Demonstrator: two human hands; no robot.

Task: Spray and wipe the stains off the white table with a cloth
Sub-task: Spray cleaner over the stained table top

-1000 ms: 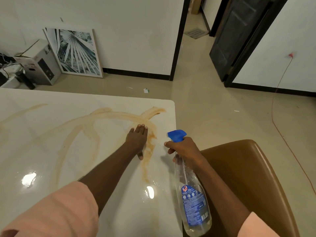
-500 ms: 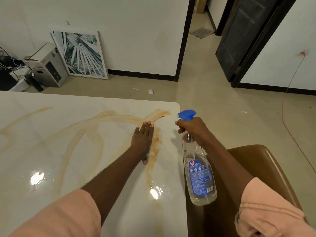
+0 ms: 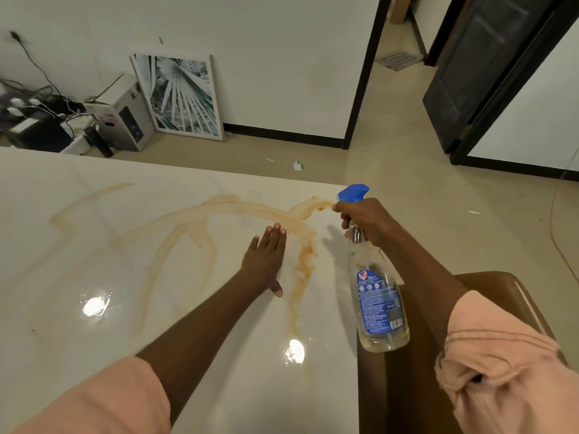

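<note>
The glossy white table fills the lower left and carries long tan and orange stains, darkest in a streak near its right edge. My left hand lies flat on the table, fingers together, just left of that streak. My right hand grips the neck of a clear spray bottle with a blue trigger head and blue label. The bottle hangs over the table's right edge, nozzle pointing left toward the stains. No cloth is in view.
A brown padded chair stands right of the table, under my right arm. On the floor against the far wall lean a framed palm-leaf picture, a white box and a tangle of cables. A dark door stands open at the upper right.
My right hand has lifted the spray bottle up and away from me, to the table's far right corner. My left hand has stayed flat on the table by the streak.
</note>
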